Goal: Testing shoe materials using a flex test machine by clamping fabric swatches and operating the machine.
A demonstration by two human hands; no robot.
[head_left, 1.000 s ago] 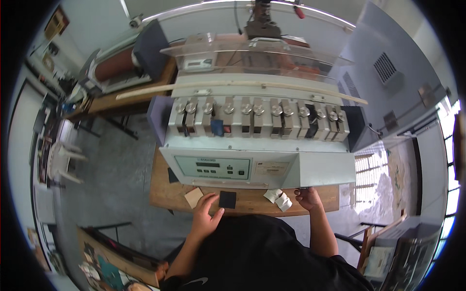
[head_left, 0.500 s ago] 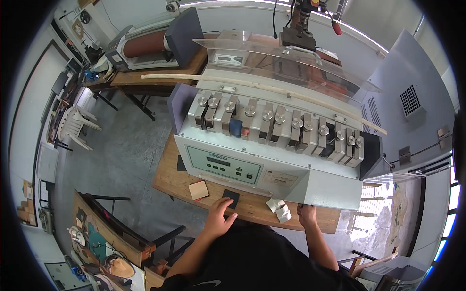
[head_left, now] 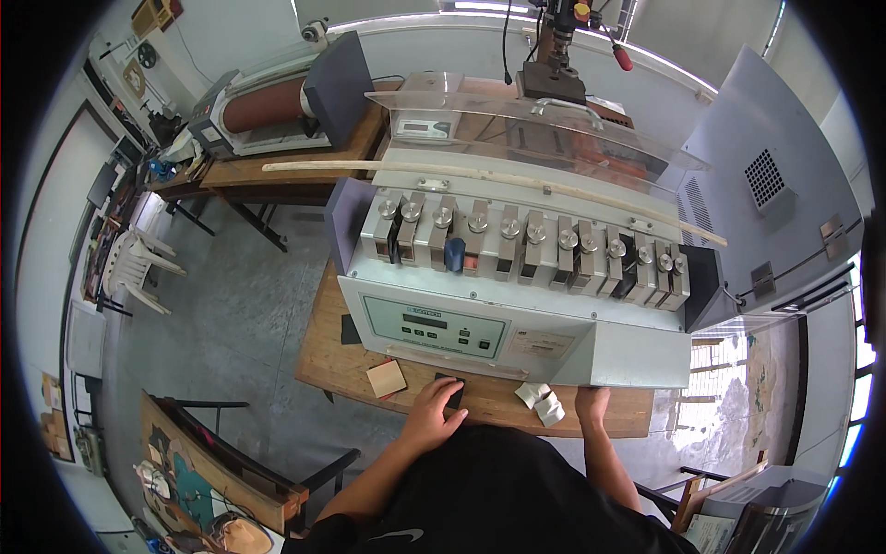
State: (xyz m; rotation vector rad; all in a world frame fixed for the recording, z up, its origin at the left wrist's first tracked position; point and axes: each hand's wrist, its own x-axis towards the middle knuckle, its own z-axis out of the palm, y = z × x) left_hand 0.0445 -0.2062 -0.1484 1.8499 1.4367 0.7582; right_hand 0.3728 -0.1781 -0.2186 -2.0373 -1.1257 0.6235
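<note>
Wooden bench (head_left: pixel 341 365), left hand (head_left: pixel 432 415) gripping black piece (head_left: pixel 452 391)

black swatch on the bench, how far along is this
One blue sample already sits in the clamp row; the other clamps look empty. In hand: the left hand rests on the black swatch, not lifted; the right hand rests on the bench edge. The tan swatch and white pieces lie untouched.
</note>
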